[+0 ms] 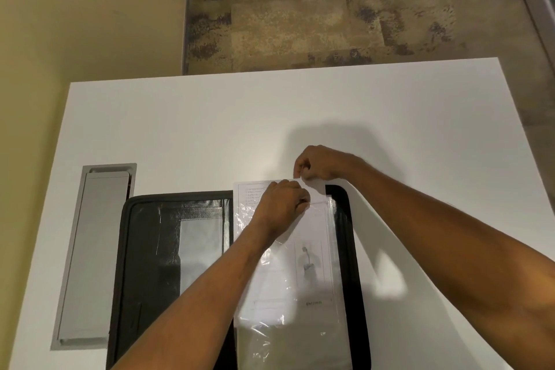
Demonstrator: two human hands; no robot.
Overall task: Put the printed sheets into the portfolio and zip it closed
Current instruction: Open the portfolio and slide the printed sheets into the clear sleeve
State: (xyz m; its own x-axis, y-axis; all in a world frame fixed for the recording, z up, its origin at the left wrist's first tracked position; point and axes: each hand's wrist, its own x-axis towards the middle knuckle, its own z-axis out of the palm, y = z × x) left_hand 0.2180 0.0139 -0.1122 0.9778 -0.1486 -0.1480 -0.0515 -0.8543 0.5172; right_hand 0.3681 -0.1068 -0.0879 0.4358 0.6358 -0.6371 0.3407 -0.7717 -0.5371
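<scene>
Two hands are meeting at centre frame: the left hand (285, 204) is pinching the clear sleeve's (295, 342) mouth, and the right hand (318, 164) is pinching the top edge of the printed sheets (250, 189). These are lying on the open portfolio's (168, 249) right half, long axis running frame-top to frame-bottom, heading end uppermost. Holding the mouth lifted and feeding squarely should be preventing buckling.

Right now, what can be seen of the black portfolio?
The portfolio is black, leather-like, with rounded corners and a raised rim. It lies open flat on the white table. Its left half shows glossy pockets and a grey panel. A clear sleeve holding a printed sheet covers its right half; the left hand pinches the sleeve's top, the right hand the sheet's.
</scene>
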